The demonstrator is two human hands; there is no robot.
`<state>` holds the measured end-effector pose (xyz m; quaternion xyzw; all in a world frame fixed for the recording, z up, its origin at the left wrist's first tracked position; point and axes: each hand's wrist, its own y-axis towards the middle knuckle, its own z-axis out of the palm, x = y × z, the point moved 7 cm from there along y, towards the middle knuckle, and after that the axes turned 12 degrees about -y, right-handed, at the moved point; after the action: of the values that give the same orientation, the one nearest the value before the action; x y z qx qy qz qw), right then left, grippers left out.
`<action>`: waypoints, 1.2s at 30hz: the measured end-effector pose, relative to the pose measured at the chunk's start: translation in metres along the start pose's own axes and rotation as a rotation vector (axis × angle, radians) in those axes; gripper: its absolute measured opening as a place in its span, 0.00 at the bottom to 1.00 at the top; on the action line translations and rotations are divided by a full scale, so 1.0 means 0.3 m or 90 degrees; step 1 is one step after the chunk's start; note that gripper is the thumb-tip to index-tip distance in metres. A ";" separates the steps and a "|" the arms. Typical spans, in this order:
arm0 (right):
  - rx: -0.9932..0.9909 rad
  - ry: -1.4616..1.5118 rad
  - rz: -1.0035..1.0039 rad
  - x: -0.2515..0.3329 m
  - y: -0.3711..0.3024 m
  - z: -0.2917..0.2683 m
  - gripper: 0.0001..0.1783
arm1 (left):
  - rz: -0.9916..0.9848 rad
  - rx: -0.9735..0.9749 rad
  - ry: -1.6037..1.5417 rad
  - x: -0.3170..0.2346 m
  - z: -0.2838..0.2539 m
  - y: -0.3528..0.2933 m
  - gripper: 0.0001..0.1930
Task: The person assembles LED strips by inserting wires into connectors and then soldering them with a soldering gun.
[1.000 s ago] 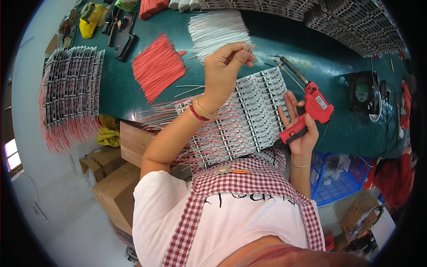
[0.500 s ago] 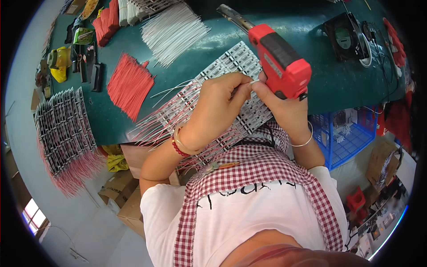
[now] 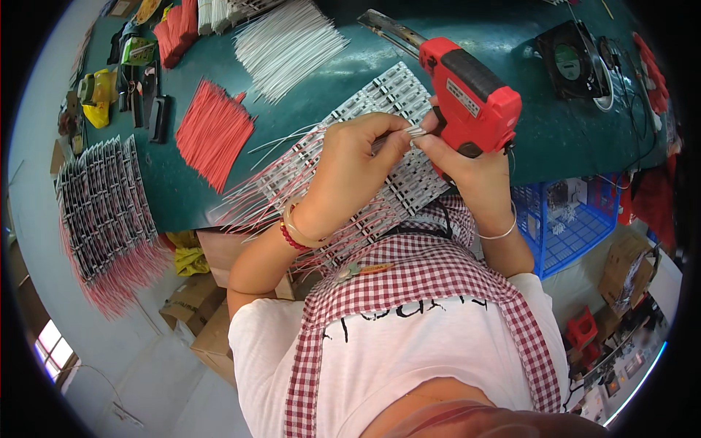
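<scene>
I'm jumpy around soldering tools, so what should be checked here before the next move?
1. Red soldering gun held in the right hand: ok.
2. Metal tip pointing away from both hands: ok, it points out over the green table.
3. White wires gripped by the left hand: ok, pinched at the fingertips.
4. Panel of small parts wholly on the table: not ok, its near side reaches past the edge.
5. Tip hot or cold: cannot tell.
6. Black fan running: cannot tell.
</scene>
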<state>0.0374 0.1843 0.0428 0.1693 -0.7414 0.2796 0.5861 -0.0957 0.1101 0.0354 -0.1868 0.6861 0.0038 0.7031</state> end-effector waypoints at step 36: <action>0.057 0.151 0.074 -0.015 0.002 -0.007 0.24 | 0.238 -0.046 0.184 -0.092 0.008 -0.048 0.04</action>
<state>0.0399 0.1858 0.0388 0.1177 -0.6623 0.3638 0.6443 -0.0913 0.1042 0.0658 -0.0804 0.8016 0.1315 0.5776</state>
